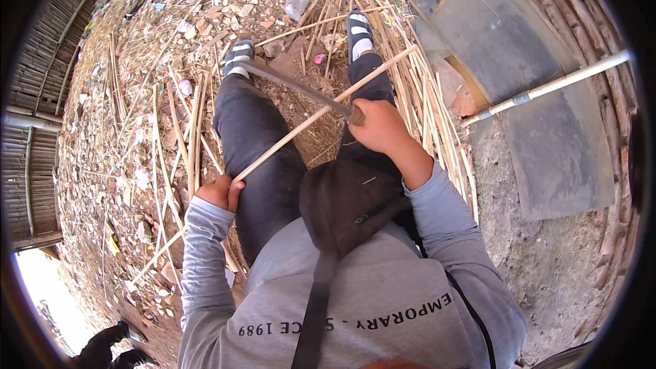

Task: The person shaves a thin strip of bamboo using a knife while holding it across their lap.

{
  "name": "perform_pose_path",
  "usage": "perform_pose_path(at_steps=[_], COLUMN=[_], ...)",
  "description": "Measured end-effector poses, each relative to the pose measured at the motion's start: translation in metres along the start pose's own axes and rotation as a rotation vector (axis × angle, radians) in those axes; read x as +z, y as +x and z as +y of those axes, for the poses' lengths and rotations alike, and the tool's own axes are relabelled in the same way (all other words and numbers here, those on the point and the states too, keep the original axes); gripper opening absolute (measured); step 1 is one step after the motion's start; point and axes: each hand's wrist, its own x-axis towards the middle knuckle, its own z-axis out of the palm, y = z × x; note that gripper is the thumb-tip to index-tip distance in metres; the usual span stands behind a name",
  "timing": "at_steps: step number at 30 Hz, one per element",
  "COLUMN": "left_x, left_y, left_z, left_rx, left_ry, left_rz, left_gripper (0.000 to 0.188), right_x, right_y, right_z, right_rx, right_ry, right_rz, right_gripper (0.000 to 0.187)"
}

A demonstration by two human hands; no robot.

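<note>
My left hand (217, 193) is closed around the lower end of a long, pale bamboo strip (280, 143), which slants up to the right across my thighs. In my right hand (386, 130) is the handle of a long-bladed knife (290, 83), its dark blade pointing away to the upper left. Near the handle, blade and strip cross and appear to touch. The strip's far end reaches past my right knee. A black bag (352, 198) hangs at my waist.
Bundles of split bamboo strips (434, 123) lie beside my right leg, and more strips (197, 133) lie at my left. Rubble and scraps (137, 164) cover the ground. Grey sheets (557, 143) and a pale pole (547, 89) are at the right. A woven bamboo wall (34, 164) stands far left.
</note>
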Motion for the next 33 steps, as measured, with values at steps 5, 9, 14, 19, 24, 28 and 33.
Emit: perform_pose_path(at_steps=[5, 9, 14, 19, 24, 28, 33], left_x=[0.001, -0.001, 0.001, -0.005, 0.0, 0.0, -0.004], left_y=[0.001, 0.002, -0.003, 0.001, 0.001, 0.003, -0.003], left_z=[-0.008, 0.002, -0.001, 0.004, 0.001, 0.002, 0.006], left_rx=[0.062, 0.021, 0.004, -0.012, 0.013, 0.024, -0.013], left_ry=[0.032, 0.031, -0.036, 0.011, -0.036, -0.056, -0.063], left_rz=[0.034, 0.043, 0.018, -0.001, -0.006, -0.01, -0.012], left_gripper=[0.04, 0.041, 0.042, 0.042, 0.043, 0.041, 0.041], right_x=[0.003, -0.001, -0.001, -0.009, -0.002, 0.004, 0.011], right_y=[0.003, 0.011, 0.002, 0.014, -0.001, 0.02, 0.016], right_z=[0.013, 0.019, 0.003, 0.033, -0.002, 0.032, 0.009], right_rx=[-0.113, 0.07, -0.023, 0.109, -0.011, 0.078, 0.052], right_ry=[-0.154, -0.021, -0.018, 0.019, -0.129, 0.156, 0.072], right_rz=[-0.134, -0.087, -0.04, -0.013, -0.098, -0.006, 0.043], right_gripper=[0.017, 0.022, 0.02, 0.02, 0.02, 0.019, 0.019])
